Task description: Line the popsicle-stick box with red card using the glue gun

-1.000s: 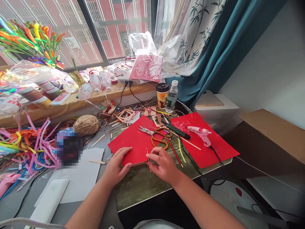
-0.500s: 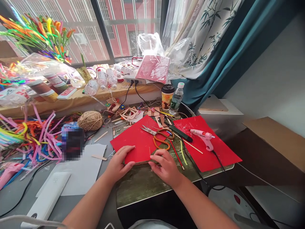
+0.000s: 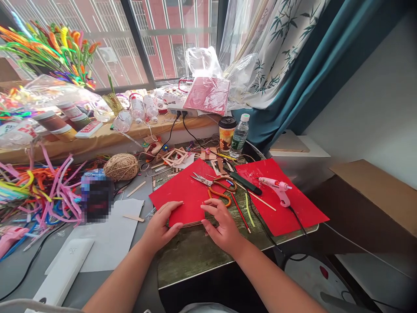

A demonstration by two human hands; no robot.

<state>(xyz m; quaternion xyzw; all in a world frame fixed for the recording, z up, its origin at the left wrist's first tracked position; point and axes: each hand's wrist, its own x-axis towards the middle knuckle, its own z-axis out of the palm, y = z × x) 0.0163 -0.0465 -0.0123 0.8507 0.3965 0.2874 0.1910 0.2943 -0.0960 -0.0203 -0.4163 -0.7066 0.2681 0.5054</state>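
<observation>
A red sheet lies on the dark green mat, with a thin pale edge along its near side. My left hand rests at the sheet's left near corner, fingers stretched over it and thumb by the near edge. Across from it, my right hand is at the right near corner, thumb and fingers apart. Whether its fingertips touch the sheet is hard to tell. Orange-handled scissors lie just beyond my right hand, partly on the red sheet. A red pencil lies to its right.
A second red sheet carries a pink glue gun. Nearby are a yellow-green strip, a dark green-handled tool, a paper cup and a water bottle. Twine and pipe cleaners sit left.
My right hand's fingers have spread a little and lifted slightly from the sheet's edge. My left hand keeps its place. The whole view has shifted slightly.
</observation>
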